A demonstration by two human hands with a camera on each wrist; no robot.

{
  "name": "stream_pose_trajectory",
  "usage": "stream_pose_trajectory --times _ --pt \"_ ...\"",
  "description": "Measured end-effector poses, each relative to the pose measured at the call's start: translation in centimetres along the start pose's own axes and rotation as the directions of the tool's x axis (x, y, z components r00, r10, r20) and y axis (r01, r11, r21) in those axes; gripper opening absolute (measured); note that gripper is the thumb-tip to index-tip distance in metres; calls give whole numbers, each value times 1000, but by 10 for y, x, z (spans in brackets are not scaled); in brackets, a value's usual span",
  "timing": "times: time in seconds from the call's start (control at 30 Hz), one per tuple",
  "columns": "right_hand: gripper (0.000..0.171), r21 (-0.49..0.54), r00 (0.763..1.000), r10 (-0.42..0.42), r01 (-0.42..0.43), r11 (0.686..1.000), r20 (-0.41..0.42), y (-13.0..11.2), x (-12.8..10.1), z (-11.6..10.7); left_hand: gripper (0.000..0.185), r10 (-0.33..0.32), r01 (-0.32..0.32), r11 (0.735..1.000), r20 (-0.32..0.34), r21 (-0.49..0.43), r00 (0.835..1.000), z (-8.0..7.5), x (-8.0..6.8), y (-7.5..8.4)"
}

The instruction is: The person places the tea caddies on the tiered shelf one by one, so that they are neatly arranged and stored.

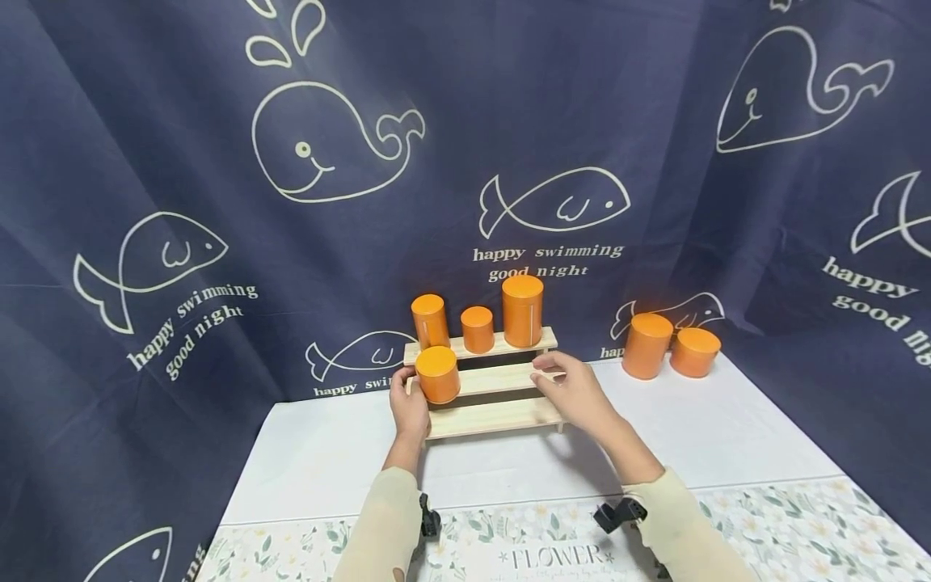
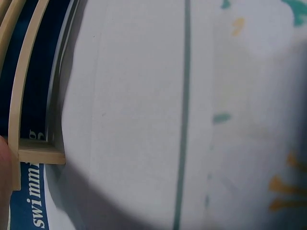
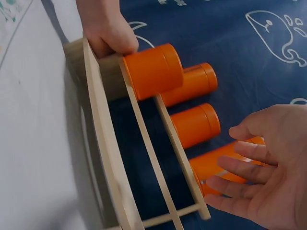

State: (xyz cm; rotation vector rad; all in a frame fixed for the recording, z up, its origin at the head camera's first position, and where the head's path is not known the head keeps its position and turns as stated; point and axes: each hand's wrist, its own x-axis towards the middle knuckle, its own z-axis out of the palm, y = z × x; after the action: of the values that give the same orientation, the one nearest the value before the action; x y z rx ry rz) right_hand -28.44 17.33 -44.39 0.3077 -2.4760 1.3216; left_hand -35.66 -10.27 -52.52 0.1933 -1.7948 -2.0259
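Observation:
A three-tier wooden rack (image 1: 494,416) stands on the white surface. At its left end my left hand (image 1: 410,408) grips the wood, its fingers curled close beside a short, wide orange canister (image 1: 438,376) on the middle tier. My right hand (image 1: 578,392) hovers by the rack's right end; its fingers are loosely spread and hold nothing, as the right wrist view also shows. On the top tier stand a slim orange canister (image 1: 431,322), a small one (image 1: 478,330) and a tall, wide one (image 1: 523,311). In the left wrist view only a fingertip (image 2: 4,182) shows against the wooden rack.
To the right of the rack, a tall orange canister (image 1: 646,347) and a shorter one (image 1: 694,353) stand side by side. A dark blue curtain (image 1: 451,97) with whale and fish drawings hangs behind. Nearer lies a floral-printed cloth (image 1: 524,525).

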Motion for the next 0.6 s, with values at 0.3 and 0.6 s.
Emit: stream_pose_trajectory --times 0.3,0.6 --pt "22 -37 997 0 -3 999 -78 21 4 -21 18 -2 2 1000 2 -8 1000 0 2 -2" --pt "20 -101 975 -12 -11 995 -223 41 10 -48 18 1 -1 1000 11 -23 1000 -1 2 -2"
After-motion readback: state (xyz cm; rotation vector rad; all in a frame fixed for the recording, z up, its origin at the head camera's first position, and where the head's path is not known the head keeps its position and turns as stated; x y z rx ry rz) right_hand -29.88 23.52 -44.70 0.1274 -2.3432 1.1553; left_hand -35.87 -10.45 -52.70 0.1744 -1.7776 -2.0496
